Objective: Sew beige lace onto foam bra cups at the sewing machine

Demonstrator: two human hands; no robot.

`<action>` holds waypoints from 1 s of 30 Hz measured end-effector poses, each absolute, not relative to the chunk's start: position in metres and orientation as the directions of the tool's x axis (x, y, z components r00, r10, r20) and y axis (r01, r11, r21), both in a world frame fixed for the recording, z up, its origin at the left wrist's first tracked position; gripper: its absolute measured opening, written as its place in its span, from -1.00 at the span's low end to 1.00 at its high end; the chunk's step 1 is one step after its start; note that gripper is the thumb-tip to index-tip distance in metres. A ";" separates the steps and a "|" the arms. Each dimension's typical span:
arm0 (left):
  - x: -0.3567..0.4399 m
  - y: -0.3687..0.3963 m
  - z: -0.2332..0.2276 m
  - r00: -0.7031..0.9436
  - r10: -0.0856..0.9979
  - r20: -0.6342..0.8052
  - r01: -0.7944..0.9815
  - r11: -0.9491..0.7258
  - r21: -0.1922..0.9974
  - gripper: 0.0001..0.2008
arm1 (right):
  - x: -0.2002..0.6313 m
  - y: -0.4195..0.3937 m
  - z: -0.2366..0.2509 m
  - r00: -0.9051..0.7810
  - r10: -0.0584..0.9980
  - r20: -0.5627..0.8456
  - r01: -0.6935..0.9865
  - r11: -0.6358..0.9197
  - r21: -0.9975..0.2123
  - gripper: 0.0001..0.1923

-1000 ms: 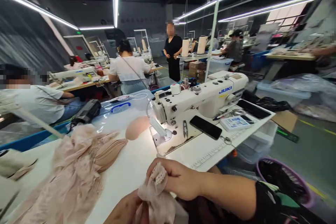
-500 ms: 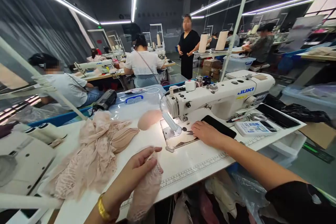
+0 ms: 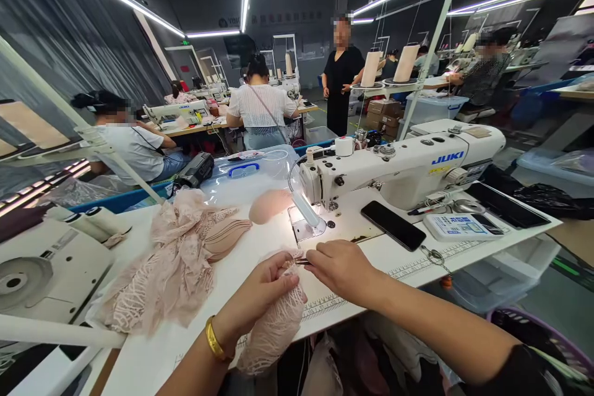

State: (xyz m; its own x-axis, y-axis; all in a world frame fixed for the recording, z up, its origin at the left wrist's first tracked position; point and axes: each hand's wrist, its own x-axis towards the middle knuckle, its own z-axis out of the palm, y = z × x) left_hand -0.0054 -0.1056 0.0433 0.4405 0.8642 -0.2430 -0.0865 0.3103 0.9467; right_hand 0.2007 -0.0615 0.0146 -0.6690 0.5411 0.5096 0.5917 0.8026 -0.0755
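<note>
My left hand (image 3: 260, 294), with a gold bangle at the wrist, grips a piece of pale pink lace (image 3: 273, 328) over the front edge of the white sewing table (image 3: 352, 284). My right hand (image 3: 341, 269) meets it from the right and pinches a small pair of thread snips (image 3: 302, 261) whose tip touches the top of the lace. Both hands sit just in front of the white JUKI sewing machine (image 3: 403, 167) and its lit needle plate (image 3: 306, 229).
A heap of pink lace (image 3: 171, 266) and stacked beige cups (image 3: 227, 238) lie left of the machine. A black phone (image 3: 393, 225), a control panel (image 3: 452, 226) and a tablet (image 3: 505, 204) rest on the right. Other people sew at tables behind; one stands in black.
My right hand went to the machine bed, picked up the snips and came back to the lace held in my left hand. The view has swung left and steadied.
</note>
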 end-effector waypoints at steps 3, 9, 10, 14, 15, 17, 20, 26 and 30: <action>-0.008 -0.105 0.045 0.478 0.853 -0.209 -0.043 0.261 0.964 -0.48 | 0.194 -0.060 0.012 -0.676 0.512 0.529 0.589 0.807 -0.028 -0.82; -0.095 -0.107 0.094 -0.079 0.994 0.080 0.747 0.006 0.665 -0.55 | 0.250 -0.045 0.004 -0.594 0.729 0.340 0.719 0.670 -0.181 -0.68; -0.110 -0.107 0.101 -0.189 0.938 0.290 0.871 0.024 0.490 -0.51 | 0.264 -0.040 0.000 -0.550 0.784 0.288 0.778 0.606 -0.163 -0.71; -0.116 -0.100 0.091 -0.027 0.868 0.496 0.966 -0.104 0.236 -0.40 | 0.298 -0.025 -0.019 -0.464 0.851 0.247 0.876 0.481 -0.013 -0.73; -0.106 -0.096 0.080 0.065 0.908 0.414 0.935 -0.201 0.293 -0.39 | 0.299 -0.024 -0.023 -0.469 0.837 0.283 0.871 0.490 -0.007 -0.68; -0.082 -0.085 0.056 0.186 0.952 0.243 0.883 -0.271 0.384 -0.35 | 0.295 -0.026 -0.027 -0.490 0.798 0.351 0.837 0.543 -0.066 -0.63; -0.058 -0.065 0.033 0.204 0.974 0.096 0.851 -0.225 0.475 -0.64 | 0.280 -0.037 -0.025 -0.523 0.753 0.399 0.722 0.640 -0.263 -0.71; -0.036 -0.072 0.058 0.190 0.952 0.241 0.842 -0.285 0.458 -0.65 | 0.238 -0.069 -0.002 -0.586 0.794 0.161 0.173 0.317 -0.933 -0.66; -0.010 -0.115 0.063 0.419 0.896 0.149 0.713 -0.426 0.558 -0.74 | 0.202 -0.075 0.000 -0.625 0.780 -0.021 -0.199 -0.185 -0.962 -0.50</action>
